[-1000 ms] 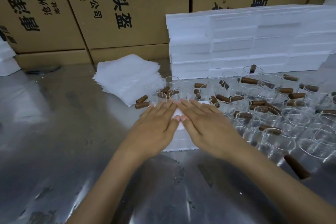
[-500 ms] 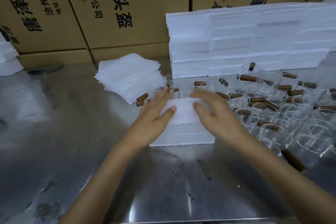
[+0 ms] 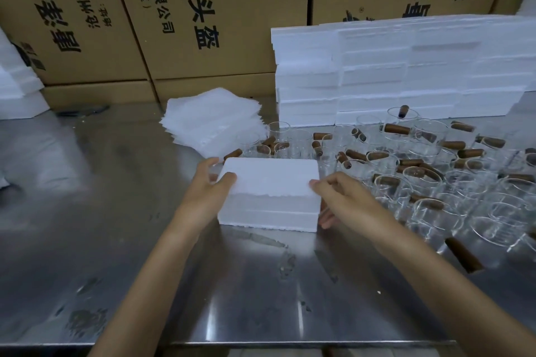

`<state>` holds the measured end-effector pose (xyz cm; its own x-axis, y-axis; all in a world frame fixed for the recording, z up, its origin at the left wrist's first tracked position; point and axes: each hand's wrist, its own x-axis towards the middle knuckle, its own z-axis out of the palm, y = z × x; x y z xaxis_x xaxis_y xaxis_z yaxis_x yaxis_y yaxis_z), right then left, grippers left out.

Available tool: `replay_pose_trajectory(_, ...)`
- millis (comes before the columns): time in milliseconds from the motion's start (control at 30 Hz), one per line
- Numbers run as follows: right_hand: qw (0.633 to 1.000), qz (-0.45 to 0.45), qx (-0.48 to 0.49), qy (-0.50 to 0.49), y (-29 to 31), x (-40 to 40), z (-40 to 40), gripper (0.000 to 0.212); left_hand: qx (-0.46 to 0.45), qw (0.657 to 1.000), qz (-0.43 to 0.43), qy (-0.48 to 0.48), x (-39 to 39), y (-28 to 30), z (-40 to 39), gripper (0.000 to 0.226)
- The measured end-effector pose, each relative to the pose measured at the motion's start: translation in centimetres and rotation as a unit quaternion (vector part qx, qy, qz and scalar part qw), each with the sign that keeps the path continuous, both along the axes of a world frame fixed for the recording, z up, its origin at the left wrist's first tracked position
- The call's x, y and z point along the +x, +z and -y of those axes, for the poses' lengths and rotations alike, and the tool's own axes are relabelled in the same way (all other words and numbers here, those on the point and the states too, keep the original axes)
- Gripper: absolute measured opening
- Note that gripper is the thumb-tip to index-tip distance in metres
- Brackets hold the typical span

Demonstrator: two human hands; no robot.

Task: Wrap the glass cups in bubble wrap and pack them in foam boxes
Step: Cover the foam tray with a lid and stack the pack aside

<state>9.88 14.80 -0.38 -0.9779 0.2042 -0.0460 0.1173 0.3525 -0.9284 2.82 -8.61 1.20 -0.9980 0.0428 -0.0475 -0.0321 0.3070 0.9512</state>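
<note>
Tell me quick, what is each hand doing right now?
Left hand: grips the left end of the foam box.
Right hand: grips the box's right end, thumb on top.

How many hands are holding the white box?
2. The left hand grips the foam box at its left end; the right hand grips its right end.

"有限公司" and "头盔" on cardboard cartons [image 3: 203, 17]
</note>
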Motion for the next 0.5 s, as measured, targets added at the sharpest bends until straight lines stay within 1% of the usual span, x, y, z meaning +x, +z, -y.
replay_pose_trajectory(67,0.999,0.019,-0.038,0.021,0.3,-0.7,1.1,0.032,-0.077,0.996,-0.049,0.017,-0.2,0.2,0.8,0.044)
replay_pose_trajectory(100,0.998,0.025,-0.048,0.031,0.4,-1.0,1.7,0.033,-0.149,0.985,-0.081,0.03,-0.2,0.3,1.2,0.043)
replay_pose_trajectory(133,0.997,0.032,-0.056,0.04,0.5,-1.4,2.4,0.034,-0.237,0.961,-0.127,0.058,0.1,0.4,1.6,0.041)
replay_pose_trajectory(167,0.996,0.04,-0.059,0.048,0.7,-1.9,3.3,0.035,-0.314,0.926,-0.187,0.09,0.6,0.4,1.7,0.039)
replay_pose_trajectory(200,0.996,0.047,-0.061,0.054,0.8,-2.5,4.2,0.037,-0.358,0.892,-0.254,0.11,1.1,0.4,1.6,0.035)
replay_pose_trajectory(233,0.995,0.054,-0.063,0.057,0.9,-3.1,5.3,0.038,-0.368,0.872,-0.307,0.105,1.8,0.3,1.1,0.029)
replay_pose_trajectory(267,0.994,0.059,-0.07,0.054,0.8,-3.8,6.4,0.039,-0.368,0.863,-0.337,0.078,2.4,0.1,0.5,0.026)
replay_pose_trajectory(300,0.994,0.059,-0.076,0.047,0.7,-4.5,7.5,0.039,-0.377,0.858,-0.346,0.045,2.9,-0.2,-0.2,0.031)
replay_pose_trajectory(367,0.996,0.056,-0.061,0.039,0.5,-5.9,9.2,0.036,-0.437,0.837,-0.33,0.009,3.3,-1.3,-1.2,0.049)
replay_pose_trajectory(400,0.995,0.059,-0.062,0.045,0.3,-6.4,9.8,0.033,-0.471,0.821,-0.322,0.012,3.0,-1.8,-1.2,0.056)
replay_pose_trajectory(433,0.993,0.064,-0.084,0.056,0.2,-6.8,10.2,0.03,-0.496,0.809,-0.314,0.023,2.5,-2.2,-0.8,0.059)
replay_pose_trajectory(500,0.984,0.077,-0.143,0.078,-0.1,-7.2,10.3,0.025,-0.53,0.789,-0.307,0.048,1.2,-2.7,0.1,0.057)
